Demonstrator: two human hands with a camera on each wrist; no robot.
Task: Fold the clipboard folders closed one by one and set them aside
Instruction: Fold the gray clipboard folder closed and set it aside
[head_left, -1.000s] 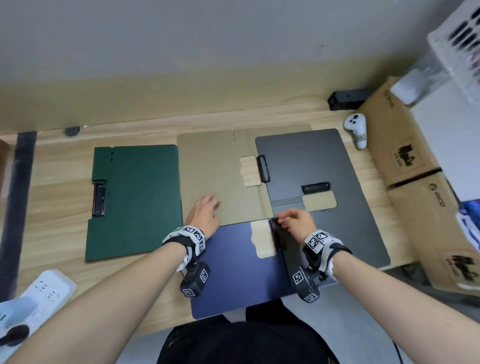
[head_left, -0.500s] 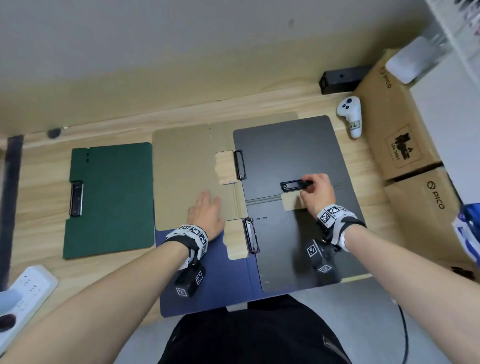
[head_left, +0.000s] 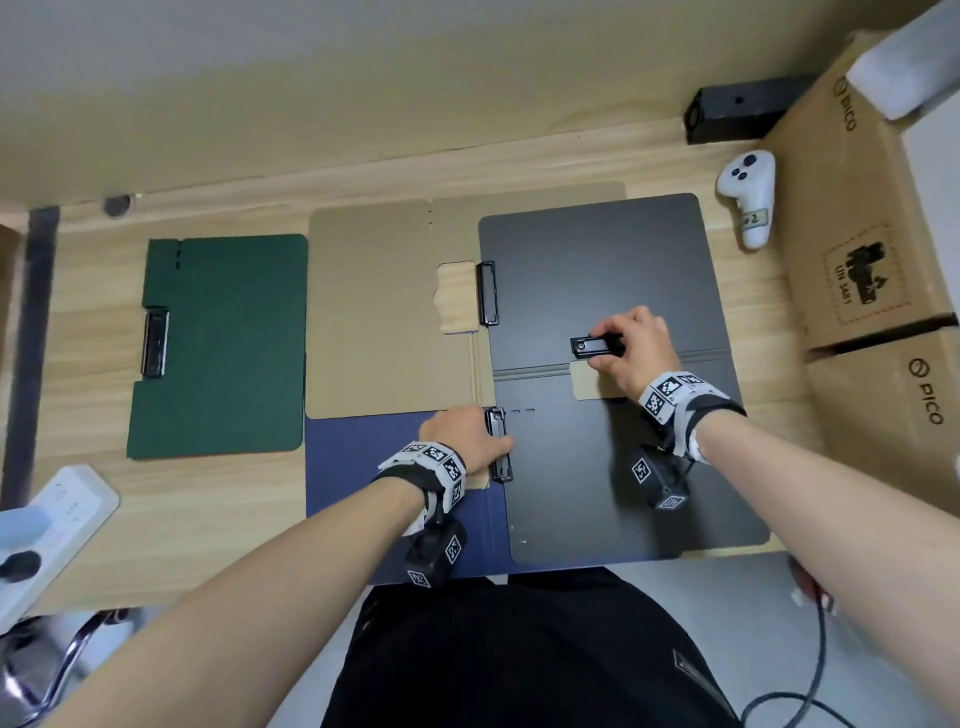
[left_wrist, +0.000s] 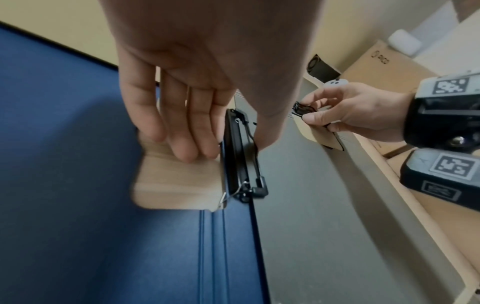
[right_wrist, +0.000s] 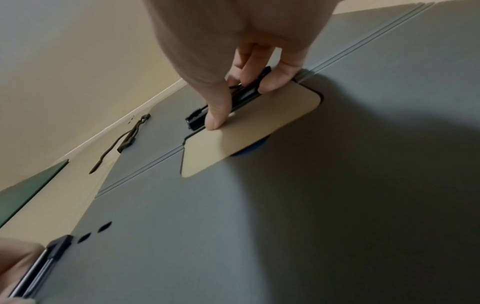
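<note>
A dark grey folder (head_left: 597, 249) lies open on the table, over an open tan folder (head_left: 384, 322) and a blue folder (head_left: 363, 467). A green folder (head_left: 218, 343) lies closed at the left. My right hand (head_left: 618, 345) pinches the grey folder's black clip (head_left: 592, 345) near its fold; the right wrist view shows thumb and fingers (right_wrist: 275, 80) on either side of that clip (right_wrist: 197, 119). My left hand (head_left: 488, 436) holds the blue folder's clip (head_left: 500, 457), fingers (left_wrist: 182, 152) on the cutout side and thumb across the clip (left_wrist: 241, 164).
Cardboard boxes (head_left: 857, 218) stand along the right edge, with a white controller (head_left: 748, 202) and a black block (head_left: 737, 111) beside them. A white power strip (head_left: 52, 519) lies at the front left. A cable (head_left: 800, 675) hangs below the table's near edge.
My right hand left the blue folder's clip and went up and right to the grey folder's clip. My left hand came off the tan folder and took the blue folder's clip.
</note>
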